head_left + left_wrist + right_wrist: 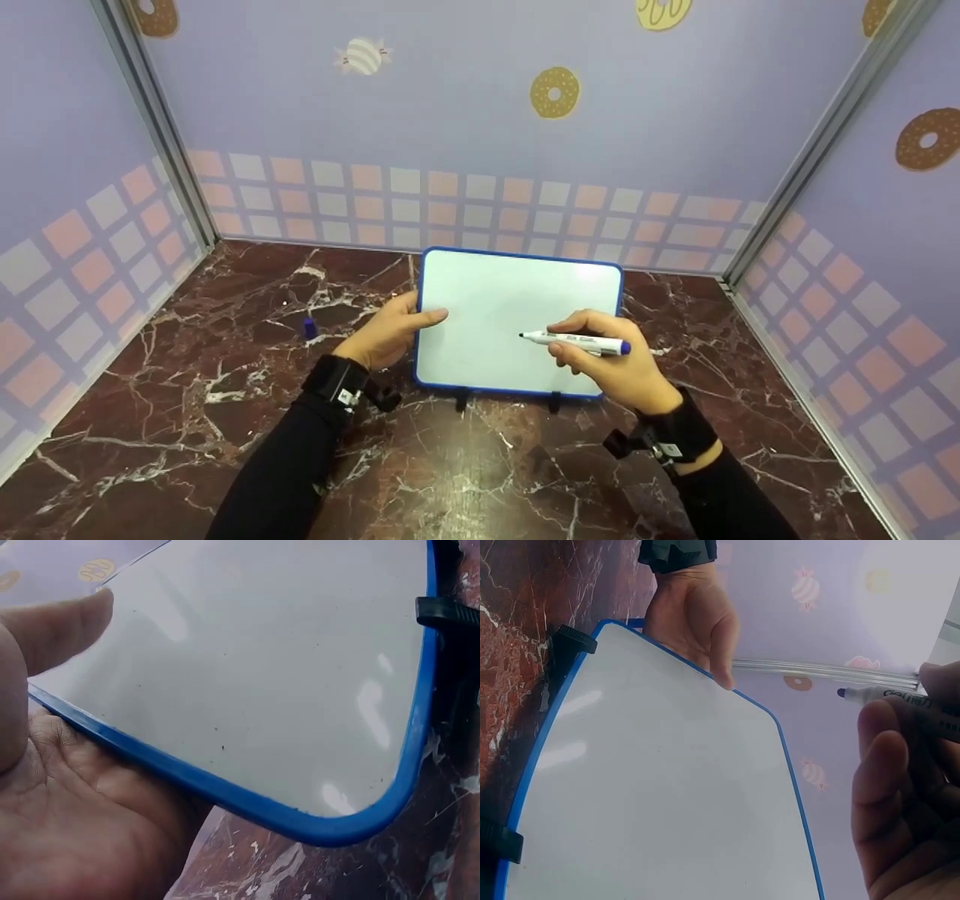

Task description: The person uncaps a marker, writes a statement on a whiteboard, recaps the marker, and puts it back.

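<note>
A small whiteboard (487,315) with a blue frame leans upright on a stand with black clips (446,615) at its lower edge. Its white face bears no writing. My left hand (386,330) grips the board's left edge, thumb on the front face and fingers behind it, hidden. In my right hand (619,367) a white marker (577,343) is pinched between thumb and fingers, uncapped, its dark tip pointing left in front of the board. The right wrist view shows the marker (900,699) tip apart from the board's surface.
A blue marker cap (310,328) stands on the dark red marbled table (187,420), left of my left hand. Behind the board rises a lilac wall (465,112) with donut and candy prints, and side panels (885,300) flank the table.
</note>
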`<state>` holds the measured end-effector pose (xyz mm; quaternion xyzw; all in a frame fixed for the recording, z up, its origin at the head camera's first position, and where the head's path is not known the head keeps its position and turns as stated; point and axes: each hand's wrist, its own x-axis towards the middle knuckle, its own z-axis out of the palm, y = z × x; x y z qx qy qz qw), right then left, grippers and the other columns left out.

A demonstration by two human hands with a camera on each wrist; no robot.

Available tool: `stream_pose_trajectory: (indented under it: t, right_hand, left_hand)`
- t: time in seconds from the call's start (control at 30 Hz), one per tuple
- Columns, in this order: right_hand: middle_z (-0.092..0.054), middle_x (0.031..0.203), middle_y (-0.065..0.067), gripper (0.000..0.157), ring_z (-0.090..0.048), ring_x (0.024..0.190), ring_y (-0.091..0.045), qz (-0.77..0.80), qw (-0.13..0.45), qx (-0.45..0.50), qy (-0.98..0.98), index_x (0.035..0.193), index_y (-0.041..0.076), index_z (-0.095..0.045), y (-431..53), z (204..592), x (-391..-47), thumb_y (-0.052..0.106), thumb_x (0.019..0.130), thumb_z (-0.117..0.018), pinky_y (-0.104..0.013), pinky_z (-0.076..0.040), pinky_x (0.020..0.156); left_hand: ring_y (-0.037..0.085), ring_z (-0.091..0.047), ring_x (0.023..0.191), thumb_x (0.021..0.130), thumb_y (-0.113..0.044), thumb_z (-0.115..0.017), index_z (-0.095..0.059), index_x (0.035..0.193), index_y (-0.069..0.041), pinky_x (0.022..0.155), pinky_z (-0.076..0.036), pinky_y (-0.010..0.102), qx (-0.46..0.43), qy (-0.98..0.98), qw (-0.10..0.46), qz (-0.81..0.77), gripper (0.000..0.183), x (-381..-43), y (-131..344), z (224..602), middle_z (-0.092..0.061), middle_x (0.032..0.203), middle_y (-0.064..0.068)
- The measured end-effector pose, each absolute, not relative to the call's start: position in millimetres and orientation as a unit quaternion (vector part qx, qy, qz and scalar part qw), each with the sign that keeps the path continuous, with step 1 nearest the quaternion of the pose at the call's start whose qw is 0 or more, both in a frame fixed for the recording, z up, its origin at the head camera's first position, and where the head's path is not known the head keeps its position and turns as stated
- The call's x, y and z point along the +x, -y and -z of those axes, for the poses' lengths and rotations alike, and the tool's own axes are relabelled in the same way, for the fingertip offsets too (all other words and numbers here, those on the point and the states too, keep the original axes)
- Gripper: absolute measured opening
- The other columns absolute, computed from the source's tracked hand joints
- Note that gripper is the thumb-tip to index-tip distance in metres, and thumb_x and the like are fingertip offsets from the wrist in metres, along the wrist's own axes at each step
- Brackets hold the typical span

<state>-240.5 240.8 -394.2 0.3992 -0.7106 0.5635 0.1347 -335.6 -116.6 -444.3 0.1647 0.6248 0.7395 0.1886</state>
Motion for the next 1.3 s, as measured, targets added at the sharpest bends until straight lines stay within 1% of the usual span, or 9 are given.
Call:
stream_pose_trajectory:
  t: [0.23,0.37,0.5,0.67,0.8,0.93,1.03,1.13,1.3]
  right_hand:
    - [-0.077,0.087,-0.016,0.027,-0.071,0.071,-0.012,-0.563,0.13,0.394,0.715,0.12,-0.003,-0.078,-241.6,395.5,-239.3,-0.017,0.097,-0.076,-0.024,-0.061,0.062]
    - [-0.076,0.088,-0.016,0.027,-0.071,0.072,-0.013,-0.564,0.128,0.393,0.715,0.12,-0.003,-0.078,-241.2,395.9,-240.0,-0.017,0.097,-0.075,-0.024,-0.061,0.062]
    - [-0.076,0.089,-0.016,0.027,-0.072,0.073,-0.02,-0.572,0.118,0.385,0.715,0.121,-0.004,-0.078,-239.6,396.6,-240.3,-0.016,0.098,-0.075,-0.024,-0.061,0.064]
    - [-0.077,0.09,-0.015,0.027,-0.073,0.073,-0.019,-0.573,0.121,0.381,0.715,0.121,-0.004,-0.078,-237.2,399.0,-241.3,-0.016,0.097,-0.076,-0.024,-0.061,0.063]
    - [-0.077,0.088,-0.014,0.027,-0.073,0.07,-0.019,-0.56,0.137,0.39,0.718,0.119,-0.003,-0.078,-230.9,402.4,-243.1,-0.018,0.096,-0.076,-0.024,-0.061,0.062]
    - [-0.077,0.087,-0.012,0.026,-0.073,0.069,-0.019,-0.549,0.151,0.406,0.715,0.117,-0.003,-0.078,-213.5,402.3,-248.0,-0.016,0.096,-0.077,-0.024,-0.061,0.061]
    - [-0.077,0.085,-0.012,0.025,-0.072,0.068,-0.019,-0.546,0.164,0.422,0.705,0.117,-0.004,-0.078,-198.3,401.5,-252.9,-0.016,0.095,-0.078,-0.023,-0.06,0.059]
    - [-0.077,0.085,-0.011,0.025,-0.072,0.069,-0.017,-0.537,0.179,0.434,0.7,0.117,-0.003,-0.079,-183.9,400.8,-258.6,-0.015,0.095,-0.079,-0.021,-0.057,0.059]
    - [-0.079,0.09,-0.009,0.026,-0.07,0.071,-0.015,-0.51,0.205,0.457,0.699,0.117,-0.001,-0.079,-164.1,398.5,-270.6,-0.013,0.095,-0.082,-0.019,-0.056,0.063]
  left_hand:
    - [0.025,-0.079,0.106,0.116,-0.01,-0.059,-0.06,0.141,-0.001,0.092,-0.067,0.047,0.152,-0.602,0.199,-0.758,0.027,-332.3,112.9,446.6,-0.08,0.117,0.008]
    - [0.025,-0.079,0.104,0.116,-0.01,-0.058,-0.06,0.14,-0.002,0.091,-0.067,0.045,0.15,-0.599,0.193,-0.762,0.026,-329.0,110.5,446.3,-0.08,0.116,0.008]
    - [0.024,-0.078,0.104,0.116,-0.01,-0.058,-0.059,0.14,-0.001,0.091,-0.067,0.045,0.153,-0.601,0.192,-0.76,0.026,-324.3,107.8,446.4,-0.079,0.115,0.008]
    - [0.025,-0.079,0.106,0.116,-0.01,-0.058,-0.059,0.142,0.001,0.093,-0.067,0.045,0.159,-0.602,0.193,-0.758,0.028,-321.5,105.2,446.4,-0.079,0.117,0.008]
    - [0.025,-0.077,0.107,0.119,-0.023,-0.056,-0.059,0.144,0.0,0.094,-0.066,0.045,0.146,-0.595,0.205,-0.763,0.034,-322.1,105.4,444.8,-0.079,0.119,0.009]
    - [0.025,-0.073,0.112,0.119,-0.048,-0.048,-0.056,0.148,-0.005,0.096,-0.063,0.045,0.124,-0.573,0.215,-0.781,0.053,-322.8,108.8,442.1,-0.075,0.124,0.008]
    - [0.026,-0.072,0.115,0.116,-0.063,-0.041,-0.056,0.151,-0.009,0.097,-0.063,0.046,0.117,-0.561,0.217,-0.79,0.066,-323.2,109.4,442.1,-0.072,0.13,0.009]
    - [0.029,-0.071,0.118,0.116,-0.066,-0.037,-0.058,0.153,-0.011,0.096,-0.063,0.048,0.11,-0.557,0.213,-0.795,0.07,-323.1,108.1,443.8,-0.071,0.137,0.011]
    - [0.03,-0.07,0.121,0.118,-0.063,-0.034,-0.06,0.154,-0.009,0.097,-0.063,0.048,0.108,-0.556,0.203,-0.799,0.069,-323.4,103.7,446.9,-0.07,0.142,0.013]
